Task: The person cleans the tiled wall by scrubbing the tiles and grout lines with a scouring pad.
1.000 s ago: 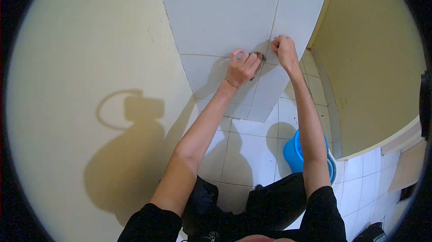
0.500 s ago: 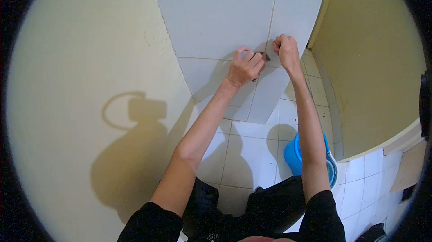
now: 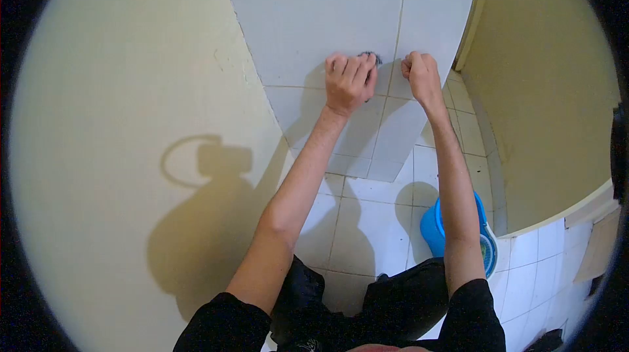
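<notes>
My left hand is pressed to the white tiled wall, its fingers curled round a dark, frizzy scouring pad. Only the pad's upper edge shows past the fingertips; a bit of dark edge also shows below the hand, and the rest is hidden. To the right, my right hand is closed in a fist by the same wall, close to a vertical tile joint. Nothing is seen sticking out of that fist.
A blue mop bucket stands on the tiled floor, partly behind my right forearm. A cream wall rises on the left, and a yellowish panel stands on the right. Cardboard lies at the far right.
My left hand has slid up and slightly left along the tiles with the scouring pad. The right fist stays almost where it was. The view has shifted a little.
</notes>
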`<state>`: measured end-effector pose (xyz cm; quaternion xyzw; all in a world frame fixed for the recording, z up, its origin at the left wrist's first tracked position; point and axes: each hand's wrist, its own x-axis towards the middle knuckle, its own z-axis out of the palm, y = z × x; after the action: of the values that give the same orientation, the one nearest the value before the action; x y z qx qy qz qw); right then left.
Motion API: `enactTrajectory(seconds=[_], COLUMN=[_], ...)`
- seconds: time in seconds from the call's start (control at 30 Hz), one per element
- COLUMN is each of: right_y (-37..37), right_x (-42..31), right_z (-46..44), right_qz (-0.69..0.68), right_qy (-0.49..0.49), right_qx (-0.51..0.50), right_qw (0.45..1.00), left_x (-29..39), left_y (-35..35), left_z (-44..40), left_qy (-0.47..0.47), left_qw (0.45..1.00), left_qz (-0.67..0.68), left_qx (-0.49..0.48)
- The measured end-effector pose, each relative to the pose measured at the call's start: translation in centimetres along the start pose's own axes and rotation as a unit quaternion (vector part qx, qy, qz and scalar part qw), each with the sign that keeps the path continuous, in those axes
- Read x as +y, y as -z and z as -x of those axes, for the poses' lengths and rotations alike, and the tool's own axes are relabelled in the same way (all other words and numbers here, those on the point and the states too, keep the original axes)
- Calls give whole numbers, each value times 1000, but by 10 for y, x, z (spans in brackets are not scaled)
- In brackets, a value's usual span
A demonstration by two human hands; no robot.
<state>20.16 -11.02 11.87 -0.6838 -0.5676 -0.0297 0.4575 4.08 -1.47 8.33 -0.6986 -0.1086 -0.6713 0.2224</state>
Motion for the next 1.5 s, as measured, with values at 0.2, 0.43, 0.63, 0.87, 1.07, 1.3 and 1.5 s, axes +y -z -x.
enactTrajectory(seconds=[0.2, 0.43, 0.63, 0.87, 1.07, 1.3, 1.5], right_y=[-3, -2, 0, -1, -1, -11, -9], right_x=[2, -5, -8, -16, -12, -3, -2], right_z=[0, 3, 1, 2, 4, 1, 2], right_qz=[39, 32, -38, -26, -56, -9, -18], right_qy=[4, 4, -59, -60, -48, -42, -54], right_qx=[7, 19, -4, 23, 27, 46, 49], right_qw=[999, 999, 998, 998, 997, 998, 997], left_x=[2, -6, -3, -8, -8, -14, -3], left_y=[6, -2, 2, 11, 5, -6, 0], left_z=[-53, -8, -10, -69, -8, -115, -80], left_qy=[43, 51, 5, 114, 32, 108, 113], left_qw=[998, 999, 1000, 993, 999, 990, 992], left_qz=[-44, 2, -18, -24, 8, -30, -18], left_qx=[4, 10, 1, 25, 5, 89, 53])
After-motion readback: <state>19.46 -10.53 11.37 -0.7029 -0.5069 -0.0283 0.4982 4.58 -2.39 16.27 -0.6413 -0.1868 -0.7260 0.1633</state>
